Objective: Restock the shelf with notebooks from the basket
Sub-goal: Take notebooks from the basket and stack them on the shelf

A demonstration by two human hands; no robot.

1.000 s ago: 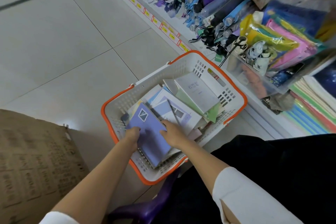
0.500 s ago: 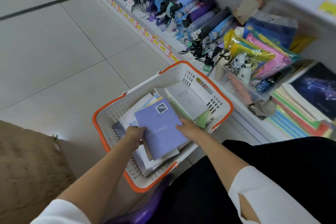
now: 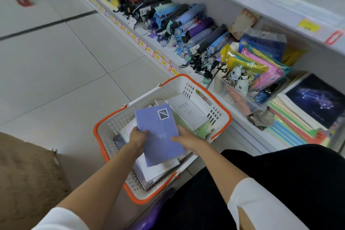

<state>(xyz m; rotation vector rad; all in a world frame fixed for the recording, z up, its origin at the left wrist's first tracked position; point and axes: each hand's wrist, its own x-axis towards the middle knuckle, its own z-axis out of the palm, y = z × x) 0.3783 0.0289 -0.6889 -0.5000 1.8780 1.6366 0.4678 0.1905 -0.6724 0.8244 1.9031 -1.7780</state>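
A white basket with an orange rim (image 3: 112,126) stands on the floor by the bottom shelf (image 3: 242,127) and holds several notebooks. A purple notebook (image 3: 158,129) is raised above the pile, held from both sides. My left hand (image 3: 137,137) grips its left edge with the thumb on the cover. My right hand (image 3: 186,141) holds its right edge, fingers under it. A white notebook (image 3: 186,110) and a green one (image 3: 203,129) lie in the basket's far part. A stack of notebooks (image 3: 302,117) lies on the shelf at the right, the top one dark blue.
Folded umbrellas (image 3: 186,28) fill the bottom shelf further back. A clear bin with colourful packets (image 3: 250,74) stands between them and the notebook stack. A brown cardboard box (image 3: 24,173) sits at the left. My black-clad lap (image 3: 270,183) is at lower right.
The purple notebook has come up out of the basket's pile, carried by both hands. The view has tilted up, showing more of the shelf.
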